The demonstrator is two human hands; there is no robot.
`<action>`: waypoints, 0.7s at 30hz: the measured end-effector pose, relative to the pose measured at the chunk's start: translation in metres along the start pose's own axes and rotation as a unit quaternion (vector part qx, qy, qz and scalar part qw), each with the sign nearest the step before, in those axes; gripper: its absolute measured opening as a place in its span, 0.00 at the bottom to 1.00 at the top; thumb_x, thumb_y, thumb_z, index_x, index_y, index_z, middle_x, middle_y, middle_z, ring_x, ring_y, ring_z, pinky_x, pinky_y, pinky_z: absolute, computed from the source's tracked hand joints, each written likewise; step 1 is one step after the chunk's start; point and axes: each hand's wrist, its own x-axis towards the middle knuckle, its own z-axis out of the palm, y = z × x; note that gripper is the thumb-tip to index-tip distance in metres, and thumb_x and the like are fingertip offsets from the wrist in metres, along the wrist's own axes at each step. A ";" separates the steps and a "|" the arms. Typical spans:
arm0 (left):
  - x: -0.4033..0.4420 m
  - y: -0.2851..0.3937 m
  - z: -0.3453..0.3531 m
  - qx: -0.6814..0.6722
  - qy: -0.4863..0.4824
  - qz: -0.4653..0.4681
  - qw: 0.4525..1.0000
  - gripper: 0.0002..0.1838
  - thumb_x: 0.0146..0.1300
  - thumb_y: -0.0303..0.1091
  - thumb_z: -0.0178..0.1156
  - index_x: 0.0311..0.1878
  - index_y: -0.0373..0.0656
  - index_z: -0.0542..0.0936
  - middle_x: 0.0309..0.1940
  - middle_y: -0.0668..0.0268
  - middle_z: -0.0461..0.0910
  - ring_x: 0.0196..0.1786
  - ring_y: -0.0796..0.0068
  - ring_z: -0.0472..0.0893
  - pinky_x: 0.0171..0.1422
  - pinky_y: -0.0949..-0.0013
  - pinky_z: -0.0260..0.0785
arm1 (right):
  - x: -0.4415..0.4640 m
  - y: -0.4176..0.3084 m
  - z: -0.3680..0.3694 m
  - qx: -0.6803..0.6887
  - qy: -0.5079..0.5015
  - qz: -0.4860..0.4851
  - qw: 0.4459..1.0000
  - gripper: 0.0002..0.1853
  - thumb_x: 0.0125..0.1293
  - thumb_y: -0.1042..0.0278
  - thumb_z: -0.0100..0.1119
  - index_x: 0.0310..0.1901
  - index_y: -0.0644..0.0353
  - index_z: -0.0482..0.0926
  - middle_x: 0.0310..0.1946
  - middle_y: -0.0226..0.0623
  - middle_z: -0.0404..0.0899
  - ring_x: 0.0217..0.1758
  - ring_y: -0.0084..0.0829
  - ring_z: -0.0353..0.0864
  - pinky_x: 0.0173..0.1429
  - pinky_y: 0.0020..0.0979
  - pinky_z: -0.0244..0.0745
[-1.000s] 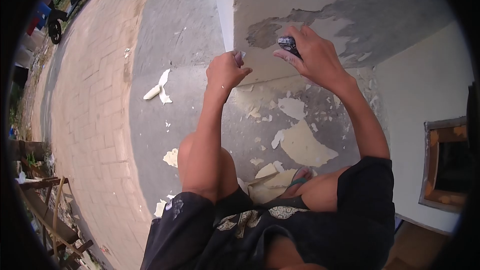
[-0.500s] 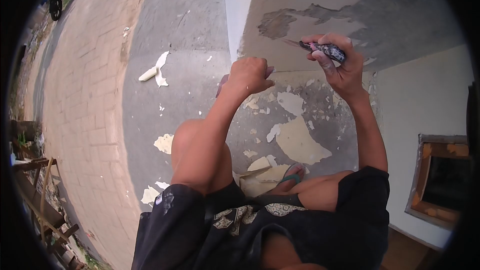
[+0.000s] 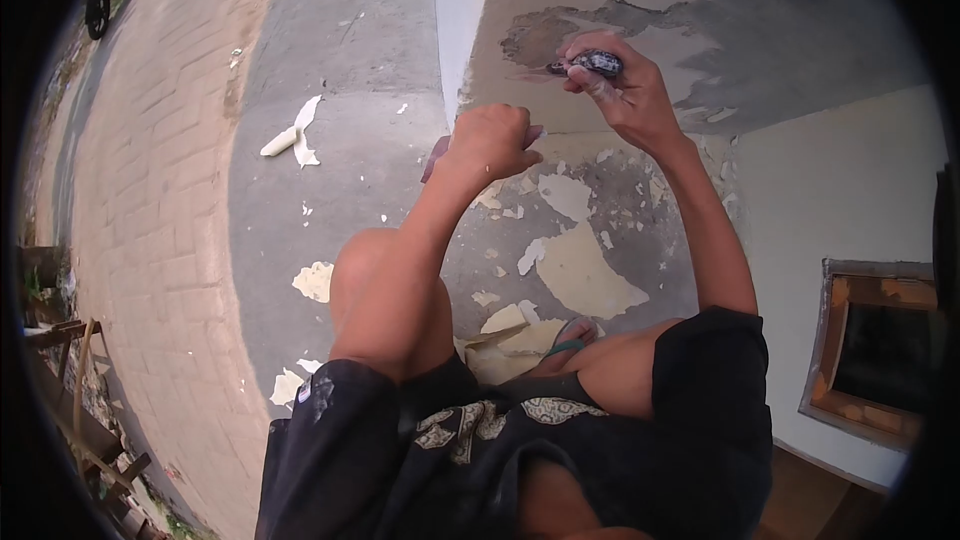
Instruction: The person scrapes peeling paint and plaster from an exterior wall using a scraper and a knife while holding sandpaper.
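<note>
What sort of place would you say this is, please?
Probably outdoors beside a building, perhaps a house: block paving runs along the left, a patchy wall stands ahead, and what looks like a window sits at right.

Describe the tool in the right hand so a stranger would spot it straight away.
Find the patchy grey wall at upper right, then the right hand raised in front of it. That hand grips the tool, which shows a chunky handle. Its black, white-speckled surface sets it apart from the purplish piece in the left hand.
</note>
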 end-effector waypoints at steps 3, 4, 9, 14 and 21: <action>-0.010 -0.005 0.003 0.038 -0.023 -0.008 0.999 0.15 0.50 0.47 0.70 0.30 0.45 0.80 0.30 0.62 0.81 0.39 0.61 0.82 0.43 0.58 0.73 | -0.011 0.029 0.041 -0.144 -0.071 -0.118 0.980 0.11 0.63 0.66 0.64 0.43 0.59 0.77 0.36 0.35 0.78 0.34 0.31 0.79 0.38 0.30 0.75; -0.009 -0.010 0.001 0.056 -0.026 -0.012 0.998 0.15 0.50 0.47 0.70 0.30 0.45 0.81 0.29 0.62 0.81 0.38 0.61 0.82 0.43 0.58 0.73 | -0.002 0.025 0.037 -0.144 -0.071 -0.101 0.982 0.11 0.62 0.66 0.64 0.43 0.59 0.77 0.36 0.36 0.78 0.34 0.33 0.79 0.38 0.30 0.76; -0.012 -0.014 -0.020 0.001 0.003 -0.031 1.000 0.12 0.51 0.43 0.69 0.31 0.45 0.82 0.29 0.62 0.81 0.37 0.61 0.82 0.41 0.59 0.73 | -0.005 -0.019 -0.001 -0.168 -0.062 0.007 0.984 0.10 0.62 0.69 0.65 0.42 0.62 0.77 0.35 0.34 0.78 0.33 0.30 0.80 0.36 0.30 0.76; -0.008 0.013 -0.018 -0.151 0.205 0.058 0.965 0.08 0.52 0.36 0.68 0.33 0.44 0.82 0.30 0.62 0.81 0.36 0.59 0.81 0.39 0.59 0.72 | -0.036 -0.004 -0.036 0.097 -0.034 0.229 0.968 0.06 0.64 0.74 0.61 0.38 0.66 0.75 0.37 0.39 0.80 0.33 0.23 0.82 0.38 0.28 0.82; -0.005 0.009 0.007 0.000 0.094 0.169 0.981 0.05 0.55 0.32 0.64 0.34 0.44 0.82 0.35 0.64 0.81 0.33 0.59 0.81 0.37 0.59 0.72 | -0.063 0.011 -0.046 0.222 -0.196 0.320 0.900 0.13 0.63 0.68 0.63 0.43 0.64 0.71 0.37 0.42 0.80 0.31 0.24 0.82 0.35 0.27 0.81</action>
